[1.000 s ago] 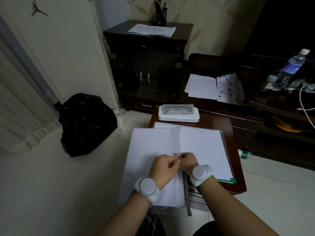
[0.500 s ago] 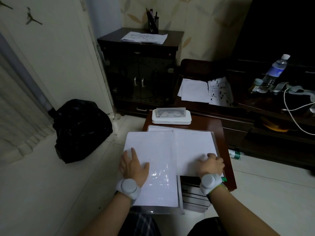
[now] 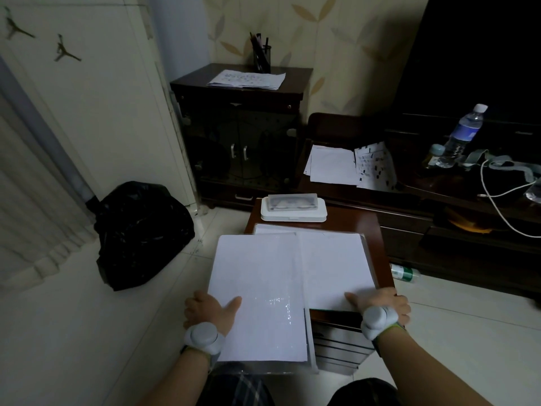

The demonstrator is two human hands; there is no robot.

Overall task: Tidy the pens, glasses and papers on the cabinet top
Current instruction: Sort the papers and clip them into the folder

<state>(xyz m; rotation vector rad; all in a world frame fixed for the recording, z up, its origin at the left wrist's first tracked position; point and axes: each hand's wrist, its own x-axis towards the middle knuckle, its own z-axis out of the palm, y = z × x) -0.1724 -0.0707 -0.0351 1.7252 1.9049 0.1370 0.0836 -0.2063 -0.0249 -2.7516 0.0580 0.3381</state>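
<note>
An open clear folder with white papers (image 3: 330,259) lies on a small reddish cabinet top (image 3: 351,221); its left half (image 3: 257,273) overhangs the cabinet toward me. My left hand (image 3: 209,310) holds the left half's lower left edge, thumb on top of the sheet. At the lower right corner my right hand (image 3: 380,303) grips the right half, thumb on the paper and fingers curled over the edge. A white glasses case (image 3: 293,208) lies shut behind the folder.
A dark cabinet (image 3: 240,92) at the back carries a stack of papers (image 3: 247,79) and a pen holder (image 3: 261,55). More sheets (image 3: 332,165) lie on a low stand, with a water bottle (image 3: 465,133) and cables at right. A black bag (image 3: 143,232) sits on the floor.
My hands, pinched together at the folder's middle a second ago, have spread apart to its outer lower edges. The left half now lies flat and open.
</note>
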